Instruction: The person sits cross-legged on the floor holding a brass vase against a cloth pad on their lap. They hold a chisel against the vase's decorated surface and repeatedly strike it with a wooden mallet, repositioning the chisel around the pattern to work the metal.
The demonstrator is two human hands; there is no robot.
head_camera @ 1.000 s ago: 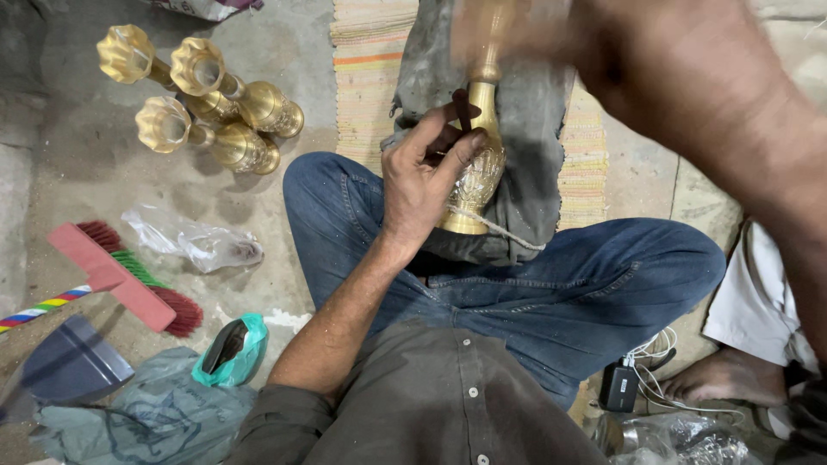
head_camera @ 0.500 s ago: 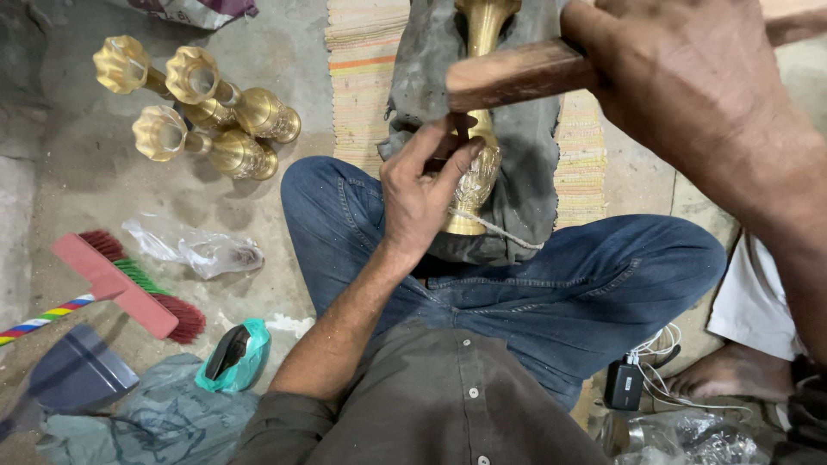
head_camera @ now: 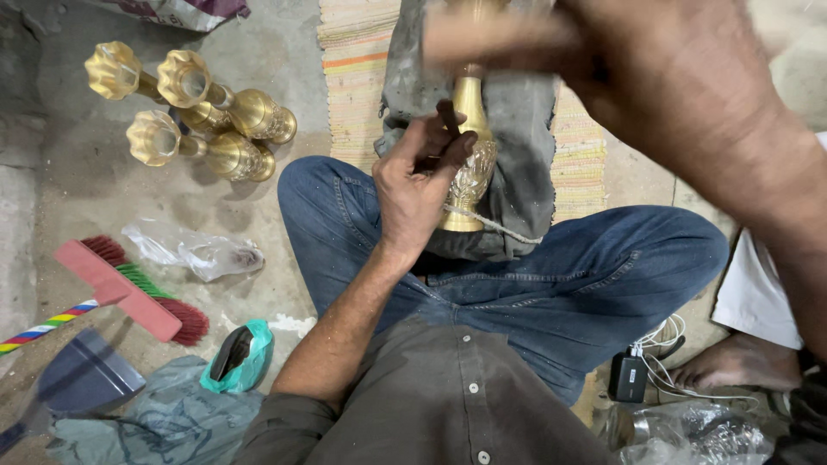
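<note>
I sit cross-legged on the floor with a brass vase (head_camera: 469, 164) lying on a grey padded cloth (head_camera: 525, 146) over my lap. My left hand (head_camera: 413, 185) rests against the vase's patterned belly and pinches a small dark punch tool (head_camera: 448, 116) upright on it. My right hand (head_camera: 680, 95) is raised close to the camera, blurred, closed around a wooden handle (head_camera: 491, 39) that crosses above the vase neck.
Three finished brass vases (head_camera: 202, 116) lie on the concrete at the upper left. A red-headed broom (head_camera: 129, 288), a crumpled plastic bag (head_camera: 194, 250), a teal pouch (head_camera: 241, 357) and a dark dustpan (head_camera: 82, 379) lie at left. A charger with cable (head_camera: 633, 375) sits at right.
My right hand with the wooden handle has moved across above the vase and is now blurred. The left hand stays on the vase with the punch.
</note>
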